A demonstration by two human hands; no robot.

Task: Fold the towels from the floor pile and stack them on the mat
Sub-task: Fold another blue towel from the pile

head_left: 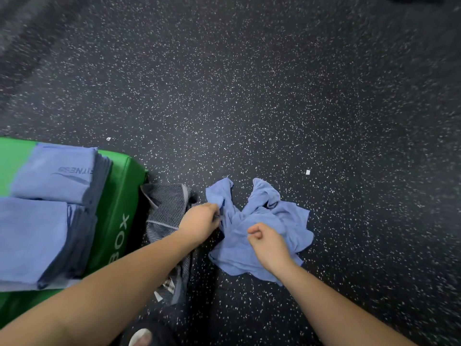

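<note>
A crumpled blue towel [272, 221] lies on the speckled floor in front of me. My left hand [200, 222] pinches its left edge. My right hand [268, 242] rests over its middle with the fingers curled, and a grip on the cloth cannot be made out. A grey striped towel [167, 208] lies bunched on the floor between the blue one and the green mat [117, 203]. On the mat sit two stacks of folded towels, one farther [57, 173] and one nearer [32, 236], blue on top with grey layers beneath.
The dark speckled rubber floor [274, 96] stretches open ahead and to the right. Small white scraps [308, 172] lie on it. My foot [141, 338] shows at the bottom edge, under my left forearm.
</note>
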